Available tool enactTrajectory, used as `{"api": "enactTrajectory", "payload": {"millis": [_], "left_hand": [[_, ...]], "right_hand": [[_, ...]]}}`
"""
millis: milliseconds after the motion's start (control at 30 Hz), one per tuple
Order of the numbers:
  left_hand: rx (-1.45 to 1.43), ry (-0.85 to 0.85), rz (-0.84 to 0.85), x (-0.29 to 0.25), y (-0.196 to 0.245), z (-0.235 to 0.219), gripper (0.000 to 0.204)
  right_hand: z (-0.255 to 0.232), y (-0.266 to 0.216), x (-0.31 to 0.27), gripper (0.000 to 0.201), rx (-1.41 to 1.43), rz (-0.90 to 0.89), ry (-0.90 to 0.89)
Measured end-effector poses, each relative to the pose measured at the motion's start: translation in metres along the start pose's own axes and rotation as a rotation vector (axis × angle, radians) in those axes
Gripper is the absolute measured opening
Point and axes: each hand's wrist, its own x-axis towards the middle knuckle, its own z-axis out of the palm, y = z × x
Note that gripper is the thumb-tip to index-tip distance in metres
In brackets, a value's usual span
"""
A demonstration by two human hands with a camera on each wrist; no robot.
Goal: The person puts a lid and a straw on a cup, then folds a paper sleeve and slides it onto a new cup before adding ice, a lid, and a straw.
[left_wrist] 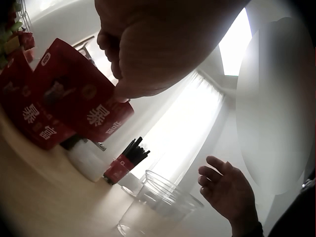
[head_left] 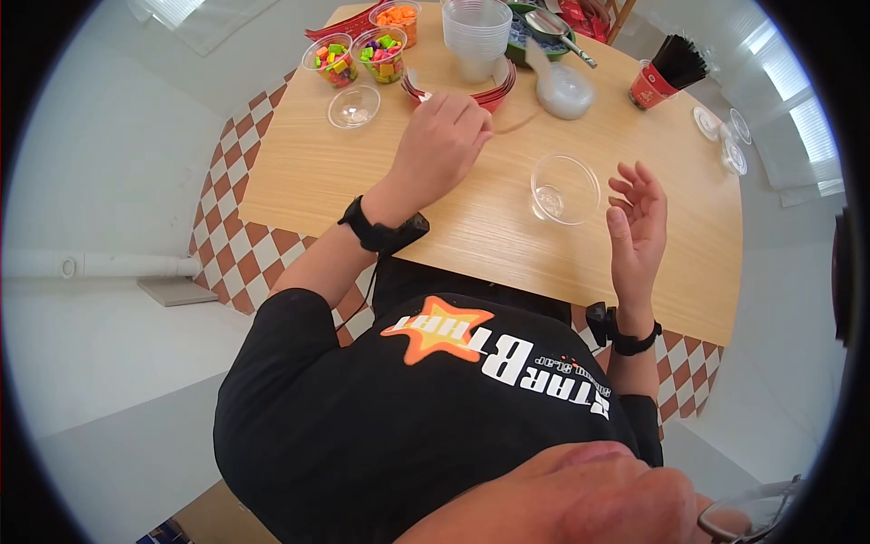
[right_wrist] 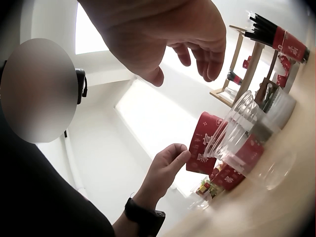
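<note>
My left hand [head_left: 439,145] pinches the edge of a red paper cup sleeve [left_wrist: 81,94] between thumb and fingers. In the right wrist view this sleeve [right_wrist: 201,143] hangs from the fingertips, printed side showing. More red sleeves [left_wrist: 27,111] sit nested on the table just beyond that hand. An empty clear cup [head_left: 587,192] stands between the two hands, nearer the right one. My right hand [head_left: 639,227] is raised beside the cup, fingers loosely bent, holding nothing.
Behind are stacked clear cups [head_left: 477,36], round lids [head_left: 565,92], cups of coloured pieces [head_left: 333,65] and a green bowl [head_left: 518,53] with a metal utensil. A clear cup [head_left: 353,107] stands left; black straws [head_left: 675,68] fill a red holder. Loose lids [head_left: 732,156] lie right.
</note>
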Motion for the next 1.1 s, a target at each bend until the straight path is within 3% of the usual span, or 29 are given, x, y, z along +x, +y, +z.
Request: {"api": "enactTrajectory", "payload": {"millis": [133,267,300,367,400,433,500,533,567,633,733,800,967,1033,1067,1100], "left_hand": [[-0.133,0.023,0.241,0.0,0.041,-0.011,0.018],[-0.156,0.024,0.298,-0.002,0.053,-0.012,0.022],[-0.161,0.023,0.299,-0.003,0.052,-0.014,0.022],[-0.197,0.319,0.057,-0.004,0.048,-0.016,0.03],[-0.217,0.364,0.018,-0.004,0.038,-0.014,0.047],[-0.22,0.361,0.021,-0.005,0.034,-0.009,0.047],[-0.858,0.328,-0.328,-0.006,0.031,-0.001,0.055],[-1.075,0.232,-0.374,-0.002,0.039,-0.005,0.057],[-1.076,0.23,-0.376,-0.004,0.04,-0.005,0.057],[-1.381,-0.032,-0.446,-0.008,0.04,-0.005,0.054],[-1.316,-0.001,-0.394,-0.003,0.05,-0.009,0.052],[-1.236,0.003,-0.333,-0.003,0.049,-0.011,0.051],[-1.128,-0.045,-0.263,0.0,0.057,-0.02,0.049],[-1.247,-0.18,-0.364,0.001,0.059,-0.023,0.05],[-1.251,-0.188,-0.364,0.003,0.061,-0.024,0.05],[-1.252,-0.235,-0.359,0.005,0.063,-0.024,0.051]], "right_hand": [[0.008,-0.014,0.013,0.064,0.119,0.02,-0.044],[0.01,-0.018,0.019,0.071,0.232,0.059,-0.053],[0.009,-0.017,0.018,0.074,0.267,0.047,-0.048],[0.01,-0.017,0.016,0.073,0.296,-0.03,0.007],[0.011,-0.017,0.016,0.073,0.325,-0.112,0.061],[0.01,-0.016,0.015,0.073,0.325,-0.112,0.067],[0.008,-0.014,0.013,0.068,0.342,-0.225,0.078],[0.009,-0.013,0.012,0.068,0.341,-0.224,0.079],[0.011,-0.013,0.01,0.068,0.34,-0.23,0.058],[0.012,-0.014,0.009,0.069,0.338,-0.239,0.036],[0.012,-0.018,0.007,0.07,0.318,-0.162,-0.009],[0.01,-0.021,0.008,0.07,0.131,-0.153,-0.056],[0.002,-0.02,0.016,0.072,0.295,-0.227,-0.079],[-0.007,-0.033,0.022,0.067,0.269,-0.142,-0.214],[-0.001,-0.045,0.024,0.046,0.197,-0.187,-0.194],[0.001,-0.049,0.025,0.046,0.195,-0.183,-0.187]]}}
